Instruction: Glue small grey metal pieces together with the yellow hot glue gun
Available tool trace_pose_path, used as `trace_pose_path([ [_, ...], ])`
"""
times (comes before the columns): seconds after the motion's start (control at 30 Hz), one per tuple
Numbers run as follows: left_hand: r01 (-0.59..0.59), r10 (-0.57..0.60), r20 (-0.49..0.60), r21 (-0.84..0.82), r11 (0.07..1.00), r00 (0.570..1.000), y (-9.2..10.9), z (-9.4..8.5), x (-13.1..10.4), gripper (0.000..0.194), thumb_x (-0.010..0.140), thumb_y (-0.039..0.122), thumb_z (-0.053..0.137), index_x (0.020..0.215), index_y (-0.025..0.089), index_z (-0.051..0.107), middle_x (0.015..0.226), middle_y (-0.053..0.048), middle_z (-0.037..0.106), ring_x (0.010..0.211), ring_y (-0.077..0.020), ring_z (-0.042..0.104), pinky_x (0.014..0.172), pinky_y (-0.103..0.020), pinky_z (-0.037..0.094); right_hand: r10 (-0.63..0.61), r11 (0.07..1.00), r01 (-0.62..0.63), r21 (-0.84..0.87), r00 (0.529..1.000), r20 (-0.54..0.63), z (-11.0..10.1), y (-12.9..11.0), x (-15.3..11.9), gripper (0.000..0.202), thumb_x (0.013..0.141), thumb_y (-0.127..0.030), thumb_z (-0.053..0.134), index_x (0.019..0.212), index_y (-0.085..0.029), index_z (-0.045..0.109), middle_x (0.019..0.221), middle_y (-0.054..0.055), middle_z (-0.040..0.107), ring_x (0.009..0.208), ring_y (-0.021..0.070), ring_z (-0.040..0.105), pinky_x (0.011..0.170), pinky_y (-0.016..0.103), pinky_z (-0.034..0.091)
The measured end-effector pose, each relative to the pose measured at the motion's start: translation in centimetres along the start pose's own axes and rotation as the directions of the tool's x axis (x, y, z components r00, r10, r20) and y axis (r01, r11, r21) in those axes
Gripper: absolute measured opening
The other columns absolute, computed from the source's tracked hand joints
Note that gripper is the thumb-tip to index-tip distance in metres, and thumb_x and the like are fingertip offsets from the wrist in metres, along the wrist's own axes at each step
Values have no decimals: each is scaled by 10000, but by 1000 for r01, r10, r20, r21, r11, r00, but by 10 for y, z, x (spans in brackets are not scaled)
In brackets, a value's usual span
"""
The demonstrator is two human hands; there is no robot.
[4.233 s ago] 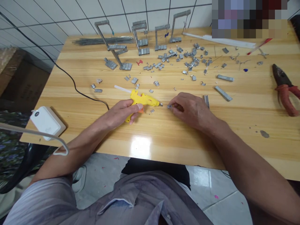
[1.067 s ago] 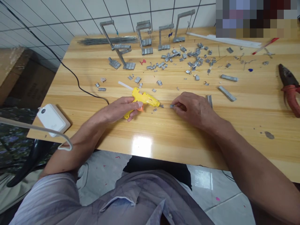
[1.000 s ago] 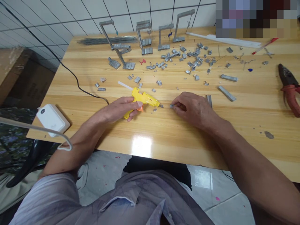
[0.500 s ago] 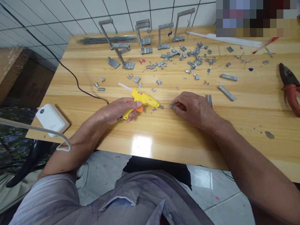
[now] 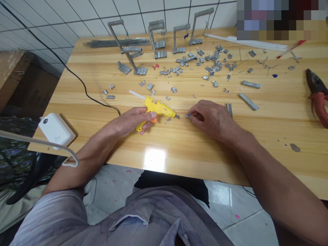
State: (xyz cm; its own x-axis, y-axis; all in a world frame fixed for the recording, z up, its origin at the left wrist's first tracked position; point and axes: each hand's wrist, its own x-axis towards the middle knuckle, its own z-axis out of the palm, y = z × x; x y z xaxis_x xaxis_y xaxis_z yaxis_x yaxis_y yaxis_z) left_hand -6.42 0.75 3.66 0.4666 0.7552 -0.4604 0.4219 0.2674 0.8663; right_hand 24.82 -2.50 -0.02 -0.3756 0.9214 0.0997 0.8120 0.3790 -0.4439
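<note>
My left hand (image 5: 137,121) is wrapped round the handle of a yellow glue gun (image 5: 160,109) with an orange trigger. A white glue stick (image 5: 137,94) pokes out of its rear, and its metal nozzle points right. Between the thumb and fingertips of my right hand (image 5: 211,118) is a small grey metal staple strip (image 5: 188,115). The nozzle tip is a short gap to the left of that strip. A longer grey strip (image 5: 229,110) lies just beyond my right hand, partly hidden by it.
Several grey frames (image 5: 179,37) stand along the back, beside thin wires (image 5: 115,43). Loose staple pieces (image 5: 215,65) are scattered mid-table. Red-handled pliers (image 5: 319,102) lie at the right, white glue sticks (image 5: 256,43) behind. A white box-shaped device (image 5: 57,131) sits at the left edge, near a black cable (image 5: 84,87).
My left hand has shifted slightly right with the glue gun, bringing the nozzle a little closer to the strip. My right hand has stayed in place.
</note>
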Motion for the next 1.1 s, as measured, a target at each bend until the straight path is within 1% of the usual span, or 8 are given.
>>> trace_pose_path([
  [0.1, 2, -2, -11, 37, 999, 1000, 3, 2, -2, 425, 878, 578, 823, 750, 214, 644, 595, 15, 546, 534, -129, 510, 550, -274, 460, -1, 1000, 1, 10, 1000, 11, -1, -1, 0, 199, 959, -167, 600, 984, -270, 768, 1008, 92, 814, 985, 297, 755, 750, 387, 502],
  [0.2, 27, -27, -7, 36, 999, 1000, 4, 2, -2, 412, 863, 572, 828, 759, 214, 652, 589, 12, 549, 530, -136, 513, 540, -277, 454, -8, 1000, 8, 7, 1000, 5, -1, 0, 1, 197, 953, -163, 600, 983, -270, 764, 1010, 89, 816, 981, 294, 755, 740, 383, 498],
  [0.4, 51, -51, 24, 1, 999, 998, 2, 1, -2, 419, 880, 588, 822, 820, 199, 680, 599, 28, 539, 506, -112, 490, 517, -262, 397, -17, 1000, 17, 4, 1000, -1, 1, 2, 0, 200, 962, -163, 595, 989, -262, 768, 1010, 91, 818, 974, 289, 756, 751, 381, 505],
  [0.63, 95, -95, 7, -50, 994, 995, -4, 1, -1, 485, 864, 625, 859, 824, 198, 633, 614, 32, 539, 486, -107, 518, 456, -243, 295, -6, 1000, 6, 8, 1000, -16, -1, 1, 0, 200, 965, -183, 604, 1006, -264, 783, 1010, 90, 822, 939, 281, 750, 758, 382, 515],
  [0.83, 72, -70, 23, -78, 994, 997, -7, 2, -1, 503, 859, 628, 872, 813, 194, 624, 611, 32, 547, 469, -98, 508, 450, -249, 299, -37, 999, 37, 19, 999, -13, -1, -3, -1, 205, 979, -203, 597, 1026, -269, 786, 1002, 88, 815, 912, 274, 741, 755, 381, 516],
  [1.0, 73, -72, 15, -102, 992, 997, -7, -2, -3, 516, 860, 648, 883, 853, 181, 661, 610, 35, 546, 476, -101, 523, 450, -243, 319, -60, 998, 60, 5, 998, -18, 3, -6, -2, 212, 985, -186, 587, 1031, -237, 788, 990, 97, 806, 900, 269, 733, 756, 381, 504],
  [1.1, 63, -63, 0, -90, 994, 998, -5, -3, -4, 489, 873, 619, 875, 827, 191, 642, 616, 34, 554, 485, -106, 534, 461, -244, 344, -85, 996, 84, -8, 996, -38, 7, -5, -2, 206, 986, -181, 586, 1019, -223, 785, 988, 100, 806, 916, 272, 736, 743, 375, 489],
])
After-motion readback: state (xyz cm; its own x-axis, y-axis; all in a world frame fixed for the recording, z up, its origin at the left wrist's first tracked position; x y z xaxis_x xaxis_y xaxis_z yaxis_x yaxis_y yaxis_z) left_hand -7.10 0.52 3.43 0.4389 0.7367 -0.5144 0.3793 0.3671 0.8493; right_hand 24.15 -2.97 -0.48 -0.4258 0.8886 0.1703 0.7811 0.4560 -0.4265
